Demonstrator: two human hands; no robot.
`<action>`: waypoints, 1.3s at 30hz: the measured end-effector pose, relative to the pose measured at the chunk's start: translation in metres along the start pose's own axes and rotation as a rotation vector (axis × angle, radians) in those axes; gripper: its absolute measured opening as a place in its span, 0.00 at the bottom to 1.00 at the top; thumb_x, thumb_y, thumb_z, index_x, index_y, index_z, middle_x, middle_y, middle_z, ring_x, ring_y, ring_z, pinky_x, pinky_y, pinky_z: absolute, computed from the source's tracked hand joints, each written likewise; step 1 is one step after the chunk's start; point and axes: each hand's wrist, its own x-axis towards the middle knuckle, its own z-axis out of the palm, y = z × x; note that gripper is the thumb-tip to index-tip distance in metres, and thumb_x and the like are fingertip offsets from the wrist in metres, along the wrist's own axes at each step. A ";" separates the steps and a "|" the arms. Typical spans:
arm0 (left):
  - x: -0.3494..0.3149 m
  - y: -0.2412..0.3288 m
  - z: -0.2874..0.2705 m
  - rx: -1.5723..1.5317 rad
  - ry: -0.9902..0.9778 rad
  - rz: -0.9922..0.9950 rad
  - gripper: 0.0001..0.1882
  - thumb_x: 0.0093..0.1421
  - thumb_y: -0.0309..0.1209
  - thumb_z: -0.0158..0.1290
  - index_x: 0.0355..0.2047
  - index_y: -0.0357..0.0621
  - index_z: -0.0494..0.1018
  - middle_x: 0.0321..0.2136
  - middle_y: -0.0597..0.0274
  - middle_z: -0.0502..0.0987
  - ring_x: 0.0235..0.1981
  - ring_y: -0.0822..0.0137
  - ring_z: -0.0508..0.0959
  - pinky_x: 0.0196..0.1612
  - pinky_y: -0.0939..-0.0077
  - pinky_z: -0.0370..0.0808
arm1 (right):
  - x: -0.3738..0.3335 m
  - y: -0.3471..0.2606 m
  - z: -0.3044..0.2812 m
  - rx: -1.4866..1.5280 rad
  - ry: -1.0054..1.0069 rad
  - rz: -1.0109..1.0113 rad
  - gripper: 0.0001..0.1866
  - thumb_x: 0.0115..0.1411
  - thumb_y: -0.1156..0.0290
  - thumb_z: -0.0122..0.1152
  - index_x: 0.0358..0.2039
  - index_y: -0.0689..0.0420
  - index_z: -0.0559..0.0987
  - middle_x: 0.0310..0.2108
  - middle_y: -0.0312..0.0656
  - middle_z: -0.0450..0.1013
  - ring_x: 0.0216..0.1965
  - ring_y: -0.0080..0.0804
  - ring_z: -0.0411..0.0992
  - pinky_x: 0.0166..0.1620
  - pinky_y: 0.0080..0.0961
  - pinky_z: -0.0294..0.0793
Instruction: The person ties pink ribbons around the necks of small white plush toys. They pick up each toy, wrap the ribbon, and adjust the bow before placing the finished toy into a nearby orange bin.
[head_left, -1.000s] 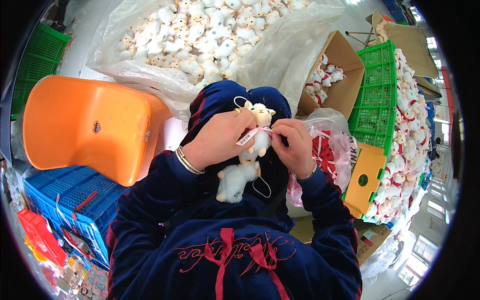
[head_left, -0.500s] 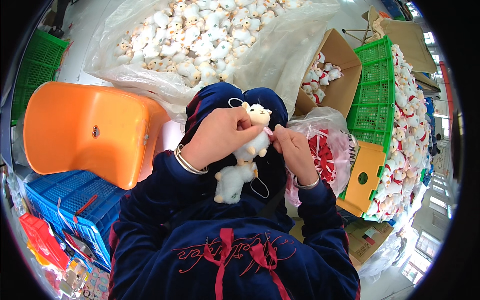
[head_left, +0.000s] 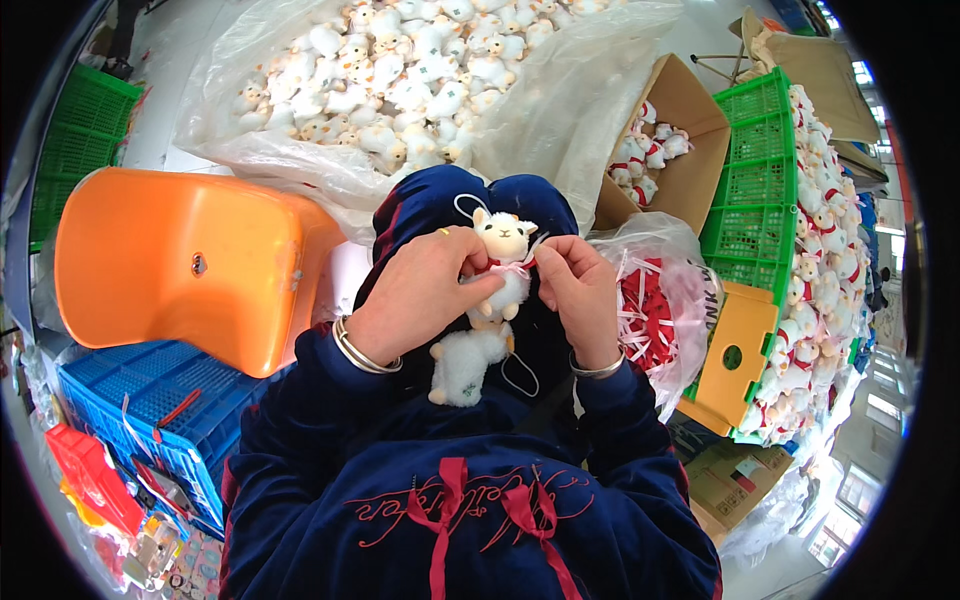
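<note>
While a fluffy white plush toy with a cream face (head_left: 510,288) lies face-up on the navy velour lap (head_left: 418,198), the left hand (head_left: 425,288) closes round its neck and chest, and the right hand (head_left: 582,295) appears to pinch the end of a red and pink ribbon (head_left: 513,267) there. If either grip slackens, that ribbon could slip or twist crooked. Right of the lap sits a clear plastic bag (head_left: 692,305) of red ribbons (head_left: 645,318).
</note>
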 end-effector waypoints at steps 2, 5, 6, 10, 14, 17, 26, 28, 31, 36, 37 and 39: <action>-0.002 0.000 -0.002 0.022 0.011 0.023 0.13 0.61 0.33 0.66 0.34 0.36 0.77 0.26 0.61 0.80 0.27 0.70 0.77 0.32 0.75 0.74 | -0.002 0.002 0.005 -0.188 -0.027 -0.025 0.11 0.65 0.70 0.70 0.42 0.64 0.80 0.30 0.31 0.78 0.28 0.12 0.71 0.31 0.13 0.69; -0.005 0.003 -0.007 -0.008 -0.019 -0.034 0.11 0.62 0.32 0.65 0.36 0.36 0.78 0.28 0.62 0.80 0.29 0.71 0.78 0.33 0.75 0.74 | -0.006 0.007 0.015 -0.295 -0.054 -0.109 0.14 0.63 0.70 0.71 0.44 0.64 0.79 0.30 0.34 0.79 0.29 0.15 0.73 0.34 0.15 0.73; -0.005 -0.001 -0.009 -0.042 -0.052 -0.030 0.11 0.62 0.31 0.64 0.37 0.36 0.78 0.28 0.62 0.81 0.28 0.71 0.78 0.32 0.75 0.74 | -0.007 0.008 0.017 -0.301 -0.060 -0.145 0.15 0.63 0.70 0.72 0.45 0.65 0.79 0.30 0.35 0.79 0.30 0.15 0.74 0.35 0.16 0.75; -0.007 0.009 -0.028 -0.218 -0.252 -0.261 0.09 0.67 0.30 0.59 0.42 0.36 0.79 0.31 0.65 0.83 0.23 0.76 0.80 0.24 0.81 0.73 | -0.010 0.022 0.015 -0.338 -0.079 -0.236 0.19 0.62 0.70 0.73 0.49 0.64 0.77 0.31 0.38 0.80 0.30 0.18 0.76 0.35 0.17 0.76; -0.006 -0.003 -0.030 -0.522 -0.272 -0.430 0.13 0.72 0.35 0.53 0.43 0.37 0.80 0.34 0.63 0.84 0.27 0.74 0.85 0.26 0.85 0.75 | -0.019 0.029 0.017 -0.320 -0.089 -0.276 0.19 0.61 0.69 0.73 0.49 0.63 0.77 0.31 0.38 0.79 0.28 0.18 0.74 0.33 0.18 0.75; -0.010 -0.002 -0.023 -0.563 -0.234 -0.488 0.13 0.71 0.35 0.54 0.43 0.36 0.80 0.31 0.63 0.85 0.28 0.73 0.85 0.29 0.85 0.78 | -0.023 0.029 0.019 -0.357 -0.091 -0.283 0.20 0.61 0.70 0.74 0.49 0.63 0.77 0.30 0.37 0.77 0.27 0.18 0.73 0.32 0.18 0.74; -0.022 0.004 -0.012 -0.465 -0.203 -0.383 0.08 0.67 0.29 0.61 0.41 0.37 0.77 0.31 0.63 0.83 0.28 0.77 0.83 0.31 0.86 0.77 | -0.024 0.035 0.018 -0.348 -0.073 -0.324 0.19 0.59 0.71 0.74 0.48 0.63 0.77 0.31 0.38 0.77 0.27 0.19 0.74 0.32 0.18 0.75; -0.022 0.003 -0.009 -0.453 -0.180 -0.347 0.08 0.67 0.29 0.61 0.41 0.37 0.77 0.31 0.64 0.83 0.28 0.78 0.82 0.31 0.86 0.77 | -0.025 0.034 0.019 -0.356 -0.068 -0.321 0.19 0.59 0.71 0.74 0.48 0.63 0.77 0.32 0.38 0.78 0.27 0.19 0.74 0.32 0.18 0.75; -0.025 -0.001 -0.002 -0.430 -0.120 -0.271 0.08 0.67 0.28 0.61 0.41 0.36 0.76 0.31 0.64 0.82 0.27 0.78 0.81 0.32 0.85 0.78 | -0.024 0.033 0.020 -0.347 -0.063 -0.316 0.19 0.60 0.72 0.74 0.48 0.62 0.77 0.32 0.38 0.78 0.28 0.19 0.74 0.33 0.18 0.76; -0.028 -0.002 0.007 -0.303 0.000 -0.151 0.09 0.67 0.28 0.62 0.41 0.35 0.77 0.29 0.64 0.82 0.27 0.78 0.82 0.32 0.85 0.78 | -0.024 0.030 0.022 -0.303 -0.062 -0.292 0.18 0.62 0.73 0.72 0.49 0.62 0.77 0.34 0.38 0.79 0.29 0.17 0.75 0.33 0.17 0.75; -0.029 -0.003 0.009 -0.271 0.026 -0.115 0.08 0.67 0.27 0.61 0.41 0.35 0.77 0.28 0.64 0.82 0.27 0.79 0.81 0.32 0.84 0.78 | -0.023 0.029 0.022 -0.305 -0.069 -0.284 0.18 0.63 0.73 0.71 0.50 0.63 0.76 0.34 0.38 0.78 0.29 0.17 0.75 0.33 0.17 0.75; -0.029 -0.006 0.014 -0.205 0.080 -0.042 0.08 0.67 0.27 0.61 0.41 0.35 0.77 0.27 0.64 0.82 0.26 0.79 0.81 0.31 0.84 0.78 | -0.023 0.029 0.021 -0.263 -0.078 -0.288 0.19 0.64 0.73 0.70 0.52 0.63 0.74 0.34 0.38 0.78 0.28 0.17 0.75 0.32 0.16 0.74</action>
